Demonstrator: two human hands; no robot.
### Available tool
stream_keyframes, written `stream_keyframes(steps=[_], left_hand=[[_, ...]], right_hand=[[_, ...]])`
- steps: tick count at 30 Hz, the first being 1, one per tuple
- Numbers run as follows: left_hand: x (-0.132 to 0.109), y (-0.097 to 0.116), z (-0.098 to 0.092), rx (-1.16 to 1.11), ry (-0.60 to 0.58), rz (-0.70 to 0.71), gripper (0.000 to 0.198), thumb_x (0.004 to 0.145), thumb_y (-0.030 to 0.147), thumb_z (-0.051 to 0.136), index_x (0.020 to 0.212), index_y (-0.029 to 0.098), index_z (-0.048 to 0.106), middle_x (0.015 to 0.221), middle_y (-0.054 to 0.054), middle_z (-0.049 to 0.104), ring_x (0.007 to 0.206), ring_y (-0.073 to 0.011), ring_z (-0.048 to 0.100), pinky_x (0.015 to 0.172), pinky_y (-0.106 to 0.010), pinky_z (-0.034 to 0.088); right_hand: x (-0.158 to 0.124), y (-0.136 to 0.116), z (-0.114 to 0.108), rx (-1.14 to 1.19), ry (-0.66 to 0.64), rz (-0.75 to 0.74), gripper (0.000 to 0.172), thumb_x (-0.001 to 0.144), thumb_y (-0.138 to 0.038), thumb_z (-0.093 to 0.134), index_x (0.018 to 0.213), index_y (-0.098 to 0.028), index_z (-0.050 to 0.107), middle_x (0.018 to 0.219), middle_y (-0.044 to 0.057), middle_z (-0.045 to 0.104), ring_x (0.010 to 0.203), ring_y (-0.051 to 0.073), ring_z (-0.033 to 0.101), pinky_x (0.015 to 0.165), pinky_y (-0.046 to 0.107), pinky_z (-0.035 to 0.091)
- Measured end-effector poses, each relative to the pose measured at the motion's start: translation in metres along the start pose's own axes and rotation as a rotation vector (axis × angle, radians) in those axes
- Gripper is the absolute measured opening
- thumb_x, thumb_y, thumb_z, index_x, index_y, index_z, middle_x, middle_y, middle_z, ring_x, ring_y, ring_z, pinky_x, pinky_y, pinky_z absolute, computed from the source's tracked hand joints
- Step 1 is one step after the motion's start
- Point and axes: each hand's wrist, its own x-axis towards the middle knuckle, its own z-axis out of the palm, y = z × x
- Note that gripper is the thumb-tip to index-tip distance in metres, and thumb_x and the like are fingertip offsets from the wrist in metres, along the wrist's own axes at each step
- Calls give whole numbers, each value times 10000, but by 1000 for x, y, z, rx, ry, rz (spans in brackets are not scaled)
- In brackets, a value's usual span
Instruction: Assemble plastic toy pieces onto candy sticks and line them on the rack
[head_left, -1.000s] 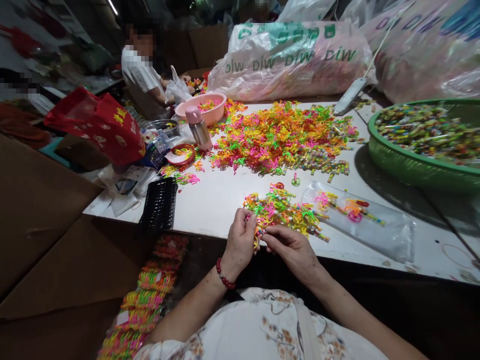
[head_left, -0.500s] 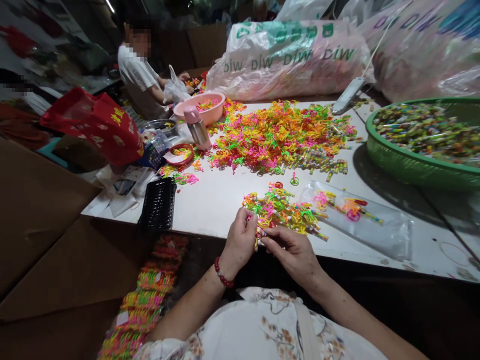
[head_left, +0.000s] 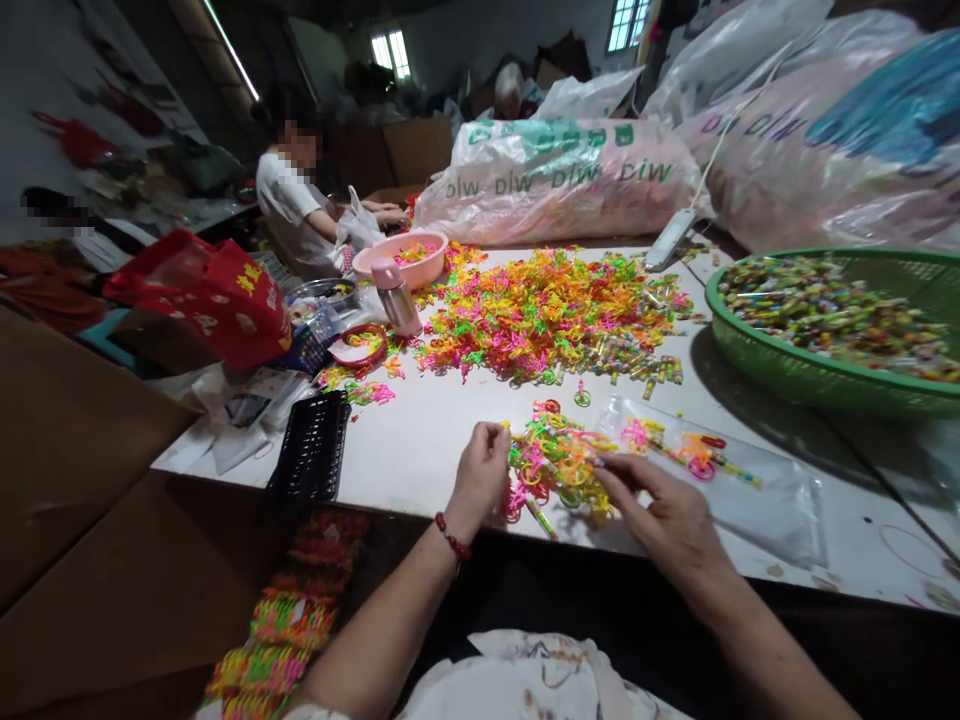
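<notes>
small heap: neon pink, yellow, green & orange thin plastic loop pieces [head_left: 559, 465], at the white table's [head_left: 427, 440] near edge, between both hands.
l hand [head_left: 480, 480]: curled tight, pinching at heap's left rim; what's in the pinch is too small to tell.
r hand [head_left: 667, 515]: fingertips on heap's right side; gripping or not, can't tell.
handling: prob v. light, springy, pieces snag each other; pinch one by its ring w/ fingertips, lift slow.
beside: clear plastic bag [head_left: 750, 500] just right of heap.
</notes>
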Motion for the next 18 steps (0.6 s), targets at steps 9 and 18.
stream_keyframes(steps=[9,18], left_hand=[[150,-12,-15,390,303,113,261,772,229,663,1008,158,578,1169,-138,524,1197,-274,427,1015,-388,334],[172,-30,-30,19,320,-181,127,764,220,607,733,188,489,620,17,527,603,-141,560,580,-250,448]], right_hand=[[50,57,-42,-453,-15,-92,275,935,-360,482,937,-183,693,999,119,674,971,253,611,889,385,466],[146,113,-42,-807,-178,435,385,903,-358,553,1125,-50,617,1028,245,670,952,324,643,744,347,423]])
